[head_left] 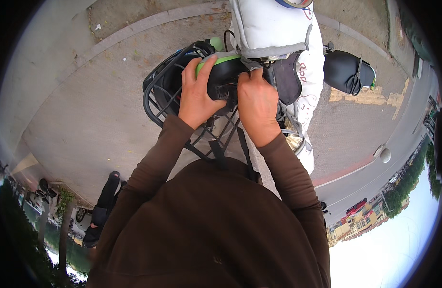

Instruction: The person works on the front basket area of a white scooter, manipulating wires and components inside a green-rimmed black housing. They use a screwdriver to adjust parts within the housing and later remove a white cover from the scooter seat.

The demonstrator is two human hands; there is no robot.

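Note:
A black helmet with a green band (218, 72) sits in a black wire basket (154, 91). My left hand (198, 93) grips the helmet, fingers over its top edge and thumb lower down. My right hand (257, 105) is curled at the helmet’s right, beside a white padded scooter cover (278, 29) with grey edging and a dark panel; what its fingertips hold is hidden.
A black seat-like shape (346, 72) stands beyond the cover at right, on pavement (96, 120) bounded by a kerb (134, 26). Another person in dark clothing (106, 197) is at lower left. A road with a red car (356, 207) lies at lower right.

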